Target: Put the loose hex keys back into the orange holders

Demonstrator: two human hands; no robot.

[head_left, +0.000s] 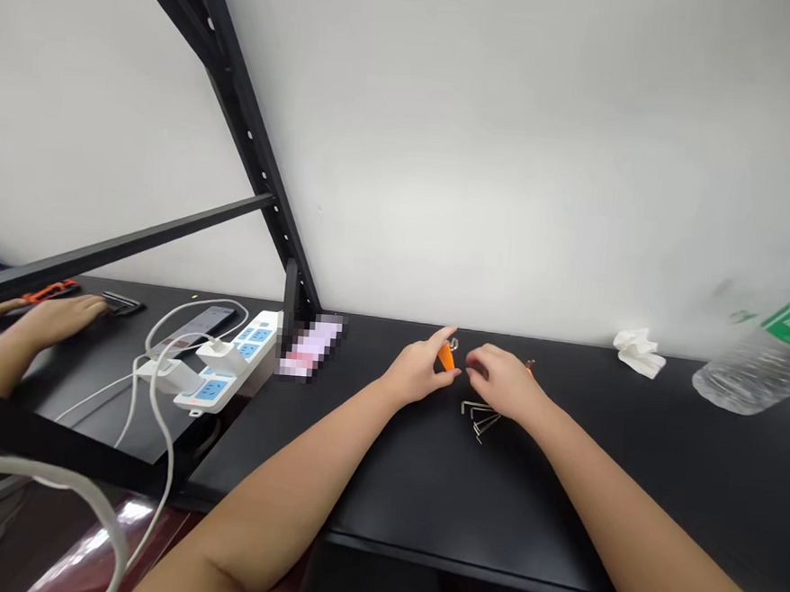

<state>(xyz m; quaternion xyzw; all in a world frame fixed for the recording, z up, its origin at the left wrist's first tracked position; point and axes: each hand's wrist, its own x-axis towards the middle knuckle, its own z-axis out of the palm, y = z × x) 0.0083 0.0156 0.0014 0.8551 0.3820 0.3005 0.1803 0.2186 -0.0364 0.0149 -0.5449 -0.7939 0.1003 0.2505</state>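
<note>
My left hand (421, 368) is around a small orange piece (446, 357), which shows between thumb and forefinger with a bit of metal (455, 343) at its top. Close by on the right, my right hand (499, 377) has its fingers curled in; whatever they pinch is hidden. Several hex keys (478, 411) lie loosely fanned on the black table (423, 478), just below my right hand and partly covered by it. Behind that hand, another orange bit (529, 366) with a brassy tip peeks out.
Crumpled tissue (638, 351) and a clear plastic bottle (762, 358) lie to the right. On the left are a blurred-out pink item (311, 348), a power strip (231, 366) with white cables, a phone (196, 329), a black metal frame (245, 123) and another person's hand (61, 320).
</note>
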